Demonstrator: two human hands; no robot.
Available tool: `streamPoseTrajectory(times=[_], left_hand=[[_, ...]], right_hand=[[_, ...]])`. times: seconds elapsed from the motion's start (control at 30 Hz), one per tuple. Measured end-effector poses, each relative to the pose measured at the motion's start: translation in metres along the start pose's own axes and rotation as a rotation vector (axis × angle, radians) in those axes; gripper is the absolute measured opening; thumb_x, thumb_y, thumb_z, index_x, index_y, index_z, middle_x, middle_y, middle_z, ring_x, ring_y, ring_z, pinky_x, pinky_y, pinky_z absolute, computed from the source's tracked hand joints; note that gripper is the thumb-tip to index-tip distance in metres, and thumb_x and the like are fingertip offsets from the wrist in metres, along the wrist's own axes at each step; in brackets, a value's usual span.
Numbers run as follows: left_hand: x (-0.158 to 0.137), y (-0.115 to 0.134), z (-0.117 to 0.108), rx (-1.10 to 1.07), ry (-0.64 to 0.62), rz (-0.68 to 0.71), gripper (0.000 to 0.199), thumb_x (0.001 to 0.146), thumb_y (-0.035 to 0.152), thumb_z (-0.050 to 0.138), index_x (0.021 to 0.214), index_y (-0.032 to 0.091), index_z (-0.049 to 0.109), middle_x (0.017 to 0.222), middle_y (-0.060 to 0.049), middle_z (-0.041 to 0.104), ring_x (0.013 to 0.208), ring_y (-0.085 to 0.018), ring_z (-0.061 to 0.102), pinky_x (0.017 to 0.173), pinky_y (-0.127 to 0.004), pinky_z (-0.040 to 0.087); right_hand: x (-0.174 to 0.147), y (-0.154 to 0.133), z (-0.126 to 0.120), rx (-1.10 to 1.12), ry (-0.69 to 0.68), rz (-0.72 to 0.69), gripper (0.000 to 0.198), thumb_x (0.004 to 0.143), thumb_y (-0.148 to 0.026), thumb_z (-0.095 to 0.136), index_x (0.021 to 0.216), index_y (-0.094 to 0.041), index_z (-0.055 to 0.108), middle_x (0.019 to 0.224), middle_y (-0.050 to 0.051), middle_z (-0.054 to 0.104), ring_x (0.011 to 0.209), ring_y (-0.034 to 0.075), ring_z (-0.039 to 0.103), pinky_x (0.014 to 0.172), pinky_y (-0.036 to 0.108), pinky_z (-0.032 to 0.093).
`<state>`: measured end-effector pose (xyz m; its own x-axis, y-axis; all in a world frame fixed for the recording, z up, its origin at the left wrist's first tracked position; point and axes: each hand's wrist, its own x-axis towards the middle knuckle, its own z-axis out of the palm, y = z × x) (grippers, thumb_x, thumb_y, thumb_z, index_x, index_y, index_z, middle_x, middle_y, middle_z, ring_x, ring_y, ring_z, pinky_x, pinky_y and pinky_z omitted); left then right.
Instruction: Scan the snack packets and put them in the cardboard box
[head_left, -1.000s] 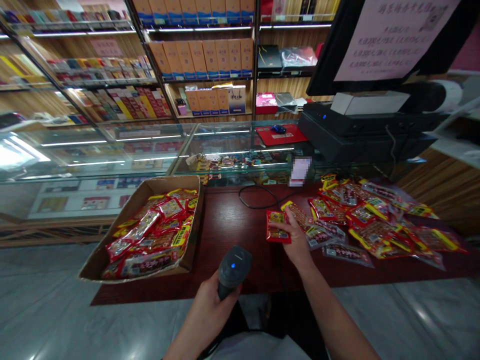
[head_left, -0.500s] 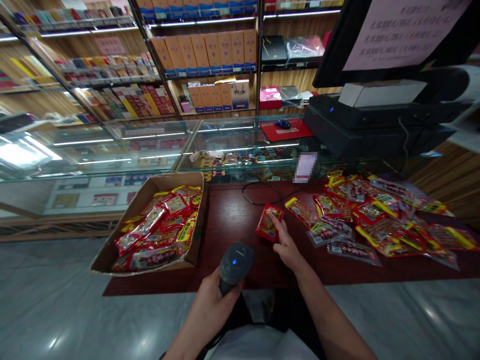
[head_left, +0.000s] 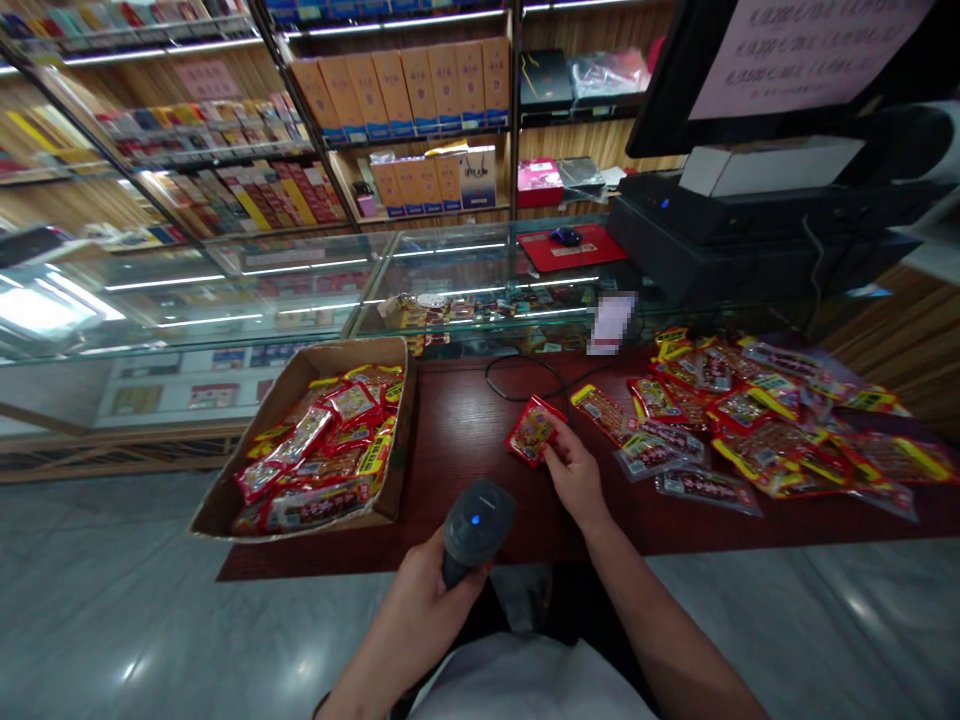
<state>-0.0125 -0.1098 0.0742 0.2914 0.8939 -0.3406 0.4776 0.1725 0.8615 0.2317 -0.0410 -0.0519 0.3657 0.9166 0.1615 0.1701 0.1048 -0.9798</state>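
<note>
A dark grey barcode scanner (head_left: 480,525) with a blue light is gripped by its handle in my left hand (head_left: 435,595), above the front edge of the counter. My right hand (head_left: 576,475) pinches the right edge of a small red snack packet (head_left: 532,430), its printed face upward, over the dark red counter (head_left: 457,430). To the left stands an open cardboard box (head_left: 403,440) holding many red and yellow snack packets (head_left: 322,445). Right of my right hand, a spread pile of similar packets (head_left: 772,425) lies on the counter, some in clear and dark wrapping.
A black cable (head_left: 517,395) loops behind the red packet. Further back are a glass display case (head_left: 450,260), a red mat (head_left: 536,250) with a mouse (head_left: 565,237), a blurred-out phone-like item (head_left: 612,322), and a monitor (head_left: 660,110) above a black machine (head_left: 705,245).
My right hand has shifted from an extended finger over the red packet to a pinch on its right edge. The packet has turned slightly. My left hand keeps the scanner.
</note>
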Motion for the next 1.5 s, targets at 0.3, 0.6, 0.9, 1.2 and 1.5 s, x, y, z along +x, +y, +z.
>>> streamPoseTrajectory(times=[0.3,0.6,0.9,1.2,1.5], left_hand=[[0.003,0.010,0.002,0.025,-0.010,0.034,0.014,0.085,0.018,0.060,0.093,0.017,0.071,0.057,0.006,0.056,0.057,-0.015,0.055,0.064,-0.024,0.048],[0.003,0.002,0.002,0.058,-0.033,0.075,0.012,0.087,0.019,0.060,0.095,0.017,0.069,0.070,0.002,0.064,0.067,-0.016,0.057,0.068,-0.025,0.047],[0.003,-0.001,-0.002,0.048,-0.045,0.118,0.014,0.085,0.019,0.061,0.095,0.016,0.072,0.084,-0.002,0.072,0.076,-0.018,0.061,0.072,-0.025,0.048],[-0.007,-0.013,-0.014,-0.020,0.071,0.052,0.011,0.083,0.020,0.064,0.091,0.017,0.071,0.066,0.001,0.064,0.066,-0.017,0.060,0.066,-0.025,0.049],[-0.012,-0.024,-0.012,-0.021,0.079,0.000,0.016,0.088,0.029,0.063,0.094,0.017,0.070,0.055,0.005,0.057,0.053,-0.016,0.054,0.059,-0.025,0.047]], right_hand=[[0.000,0.000,0.003,0.096,-0.054,0.020,0.057,0.091,-0.031,0.061,0.147,-0.023,0.057,0.132,0.010,0.075,0.113,0.026,0.075,0.092,0.038,0.063],[-0.002,0.006,0.003,0.141,-0.083,0.010,0.061,0.093,-0.031,0.061,0.153,-0.025,0.052,0.137,0.012,0.072,0.118,0.028,0.073,0.096,0.041,0.063],[-0.003,-0.003,0.004,0.078,-0.080,-0.005,0.059,0.090,-0.032,0.064,0.147,-0.025,0.057,0.128,0.009,0.076,0.111,0.025,0.076,0.102,0.043,0.059],[0.049,-0.074,0.085,0.444,-0.274,0.069,0.108,0.081,-0.037,0.080,0.167,-0.026,0.015,0.111,0.007,0.080,0.091,0.020,0.078,0.085,0.036,0.064],[0.059,-0.112,0.149,-0.106,-0.454,-0.212,0.069,0.091,-0.030,0.069,0.156,-0.029,0.044,0.147,0.006,0.066,0.130,0.021,0.066,0.102,0.037,0.058]])
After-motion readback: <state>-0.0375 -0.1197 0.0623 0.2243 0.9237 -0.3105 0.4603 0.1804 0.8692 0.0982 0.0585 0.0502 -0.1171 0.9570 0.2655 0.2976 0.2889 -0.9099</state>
